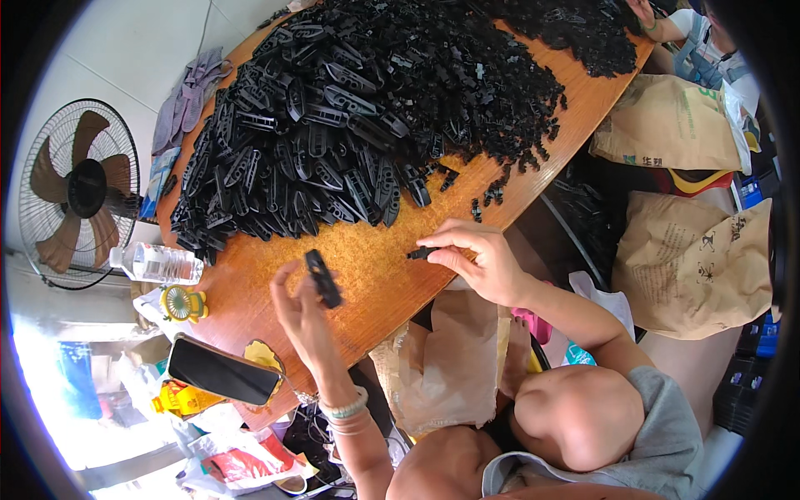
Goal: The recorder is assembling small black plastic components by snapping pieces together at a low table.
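Note:
Over the near part of the wooden table, my left hand point(302, 302) is closed on a long black plastic part point(323, 278), held tilted and slightly blurred. To the right, the thumb and forefinger of my right hand point(475, 257) pinch a small black plastic piece point(422, 252). The two parts are apart from each other. Beyond my hands lies a big heap of long black plastic parts point(325, 125), shaped like the one in my left hand. Small black pieces point(492, 92) are heaped to its right, some strewn toward the table edge.
On the left of the wooden table point(367, 258) are a phone point(223, 369), a small yellow fan point(179, 303) and a plastic bottle point(162, 263). A large fan point(83, 179) stands beyond. An open paper bag point(450, 358) is below the table edge; more paper bags point(692, 267) stand right. Another person's arm point(662, 29) shows at the far right.

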Demonstrator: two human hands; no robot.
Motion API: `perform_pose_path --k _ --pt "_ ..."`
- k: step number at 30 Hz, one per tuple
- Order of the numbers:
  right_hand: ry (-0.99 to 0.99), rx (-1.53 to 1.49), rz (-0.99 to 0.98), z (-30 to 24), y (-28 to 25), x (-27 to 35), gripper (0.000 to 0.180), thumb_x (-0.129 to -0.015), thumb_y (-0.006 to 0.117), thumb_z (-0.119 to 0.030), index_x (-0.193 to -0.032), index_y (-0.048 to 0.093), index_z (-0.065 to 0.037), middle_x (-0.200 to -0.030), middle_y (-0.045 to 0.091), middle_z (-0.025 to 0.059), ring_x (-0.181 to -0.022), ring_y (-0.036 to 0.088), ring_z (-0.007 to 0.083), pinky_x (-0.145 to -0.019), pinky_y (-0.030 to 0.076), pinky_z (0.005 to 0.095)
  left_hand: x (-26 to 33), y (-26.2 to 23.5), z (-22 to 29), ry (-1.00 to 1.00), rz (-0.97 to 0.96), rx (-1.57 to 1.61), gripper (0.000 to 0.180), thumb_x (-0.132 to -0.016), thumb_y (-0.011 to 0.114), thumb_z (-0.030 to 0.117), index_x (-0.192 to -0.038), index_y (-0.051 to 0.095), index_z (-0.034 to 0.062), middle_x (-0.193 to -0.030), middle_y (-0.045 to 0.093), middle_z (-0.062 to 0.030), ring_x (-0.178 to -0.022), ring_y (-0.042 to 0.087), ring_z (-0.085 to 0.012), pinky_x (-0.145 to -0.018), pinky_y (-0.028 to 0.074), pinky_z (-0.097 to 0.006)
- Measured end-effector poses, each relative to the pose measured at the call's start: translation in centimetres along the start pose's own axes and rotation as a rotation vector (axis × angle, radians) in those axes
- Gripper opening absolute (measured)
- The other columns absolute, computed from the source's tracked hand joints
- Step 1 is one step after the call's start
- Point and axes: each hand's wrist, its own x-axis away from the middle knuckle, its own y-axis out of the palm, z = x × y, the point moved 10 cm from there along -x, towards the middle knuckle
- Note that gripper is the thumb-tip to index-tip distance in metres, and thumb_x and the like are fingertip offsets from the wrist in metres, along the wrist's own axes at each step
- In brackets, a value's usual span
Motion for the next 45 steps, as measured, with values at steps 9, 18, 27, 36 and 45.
perform_pose_path --k 9,18,27,36,45 --pt "0.064 -0.205 0.056 -1.6 1.1 1.3 0.011 -0.077 0.070 -0.005 -0.085 0.062 0.000 -0.081 0.062 0.0054 -0.065 0.054 0.0091 -0.059 0.043 0.0233 5.9 7.2 -2.2 -0.327 -0.370 0.432 0.036 -0.089 0.045 -0.002 -0.124 0.038 0.0044 -0.094 0.061 -0.0190 -0.084 0.063 -0.0226 -0.069 0.056 -0.033" --pt "0.178 -0.298 0.073 -0.2 1.7 2.1 0.011 -0.084 0.065 -0.010 -0.087 0.063 0.000 -0.083 0.064 0.0039 -0.070 0.058 0.0085 -0.062 0.045 0.0226 6.9 6.9 -1.2 -0.275 -0.464 0.106 0.037 -0.079 0.059 -0.012 -0.112 0.043 -0.0055 -0.093 0.063 -0.0188 -0.082 0.067 -0.0243 -0.071 0.056 -0.029" --pt "-0.213 0.184 0.070 -4.4 1.3 1.8 0.009 -0.079 0.064 -0.001 -0.086 0.059 -0.003 -0.092 0.064 0.0093 -0.077 0.060 0.0220 -0.070 0.045 0.0303 7.0 6.0 -0.6 -0.263 -0.309 0.067 0.027 -0.080 0.059 -0.010 -0.101 0.044 -0.0026 -0.087 0.064 -0.0174 -0.079 0.067 -0.0212 -0.065 0.054 -0.023" --pt "0.352 -0.348 -0.264 0.7 3.7 3.4 0.030 -0.082 0.067 -0.014 -0.107 0.060 0.001 -0.079 0.065 0.0062 -0.074 0.058 0.0060 -0.062 0.045 0.0220 7.7 6.1 0.0 -0.164 -0.329 0.060 0.022 -0.079 0.057 -0.010 -0.096 0.046 -0.0017 -0.090 0.064 -0.0171 -0.081 0.064 -0.0161 -0.070 0.051 -0.024" --pt "0.203 -0.016 -0.425 1.5 2.1 2.2 0.023 -0.079 0.068 -0.010 -0.099 0.063 0.000 -0.087 0.065 0.0101 -0.078 0.062 0.0203 -0.069 0.049 0.0305 2.3 9.7 1.9 0.322 -0.456 -0.560 0.017 -0.083 0.060 0.003 -0.100 0.060 -0.0020 -0.088 0.063 -0.0151 -0.078 0.064 -0.0226 -0.066 0.051 -0.030"
